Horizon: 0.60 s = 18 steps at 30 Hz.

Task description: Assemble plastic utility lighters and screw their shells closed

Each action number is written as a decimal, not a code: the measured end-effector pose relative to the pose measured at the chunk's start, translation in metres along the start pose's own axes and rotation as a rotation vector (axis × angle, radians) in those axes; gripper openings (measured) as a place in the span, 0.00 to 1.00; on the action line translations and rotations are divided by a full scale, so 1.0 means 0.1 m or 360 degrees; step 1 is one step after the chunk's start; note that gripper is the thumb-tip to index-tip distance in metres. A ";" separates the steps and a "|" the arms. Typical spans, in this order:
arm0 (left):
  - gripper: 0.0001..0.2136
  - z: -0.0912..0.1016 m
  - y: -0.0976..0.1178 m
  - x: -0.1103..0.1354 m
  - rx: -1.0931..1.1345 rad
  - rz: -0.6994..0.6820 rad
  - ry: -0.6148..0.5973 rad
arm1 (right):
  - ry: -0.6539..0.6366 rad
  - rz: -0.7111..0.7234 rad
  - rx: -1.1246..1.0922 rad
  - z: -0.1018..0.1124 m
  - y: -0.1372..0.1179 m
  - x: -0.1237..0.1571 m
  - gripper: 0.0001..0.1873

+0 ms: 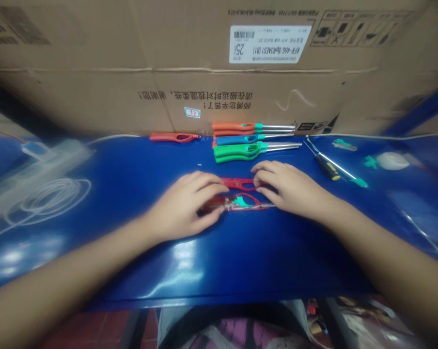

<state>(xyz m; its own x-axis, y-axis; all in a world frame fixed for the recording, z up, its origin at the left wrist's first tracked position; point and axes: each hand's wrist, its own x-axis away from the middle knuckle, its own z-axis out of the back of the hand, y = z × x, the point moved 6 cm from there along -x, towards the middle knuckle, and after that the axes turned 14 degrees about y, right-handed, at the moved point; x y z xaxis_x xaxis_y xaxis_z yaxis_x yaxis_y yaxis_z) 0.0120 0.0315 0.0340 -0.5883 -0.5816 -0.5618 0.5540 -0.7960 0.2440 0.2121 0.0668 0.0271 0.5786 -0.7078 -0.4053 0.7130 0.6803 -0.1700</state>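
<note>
On the blue table (139, 169) my left hand (188, 206) and my right hand (289, 189) meet over a red lighter casing (241, 183) and an opened red lighter half (242, 202) with a teal part inside. My left hand's fingers curl down onto the left end of the opened half. The fingers of my right hand pinch the right end of the red casing. Both hands rest on the table top.
A row of finished long lighters (253, 140), orange, blue and green with metal nozzles, lies behind my hands. A loose red casing (173, 137) lies to the left. A black-and-yellow screwdriver (328, 167), teal parts (344, 144) and a white coiled cable (48, 196) lie around. Cardboard boxes (204, 63) wall the back.
</note>
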 end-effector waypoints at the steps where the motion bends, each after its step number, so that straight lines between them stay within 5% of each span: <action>1: 0.17 0.01 -0.01 -0.01 -0.0031 -0.0001 0.0038 | 0.0030 -0.0049 -0.0054 0.02 0.00 -0.01 0.03; 6: 0.19 0.10 -0.06 -0.02 -0.0254 -0.0074 0.0223 | 0.0285 -0.0582 -0.0770 0.10 0.02 -0.02 0.04; 10: 0.16 0.15 -0.08 -0.01 -0.0293 -0.0145 0.0232 | 0.0141 -0.0970 -0.1393 -0.02 -0.02 0.01 0.07; 18: 0.16 0.15 -0.04 -0.02 -0.0205 -0.0232 0.0127 | 0.0047 -0.0825 -0.1203 -0.07 -0.09 0.04 0.13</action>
<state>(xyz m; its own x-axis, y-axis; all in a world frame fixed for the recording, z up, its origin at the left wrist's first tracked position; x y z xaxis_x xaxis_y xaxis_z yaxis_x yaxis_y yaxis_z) 0.0017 0.0329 0.0461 -0.6221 -0.4425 -0.6459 0.5402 -0.8398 0.0550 0.2056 0.0594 0.0211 0.2404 -0.9612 -0.1353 0.4256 0.2297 -0.8753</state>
